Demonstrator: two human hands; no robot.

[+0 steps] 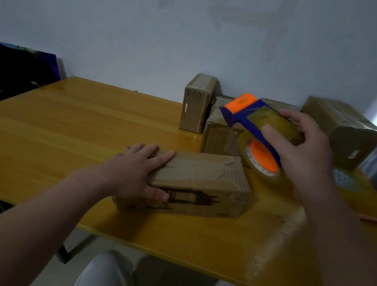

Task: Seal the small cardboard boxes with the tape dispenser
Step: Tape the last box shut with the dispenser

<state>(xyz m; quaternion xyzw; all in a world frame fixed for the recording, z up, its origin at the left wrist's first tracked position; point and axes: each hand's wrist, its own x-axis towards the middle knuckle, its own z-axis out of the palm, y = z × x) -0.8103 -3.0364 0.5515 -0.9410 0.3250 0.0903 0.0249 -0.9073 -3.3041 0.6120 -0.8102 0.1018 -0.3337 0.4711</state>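
Left hand (135, 172) flat on box (206, 183), fingers straight on top, thumb on near side. Box lies mid table (65, 126). Right hand (310, 154) grips tape dispenser (245, 121), up in air, just right of box. Far right by wall: more boxes (196, 105). Far left: dark picture (12, 71).

Orange-and-blue tape dispenser (254, 127), yellow table (65, 126)

Dim, daylight from right, blurred edges
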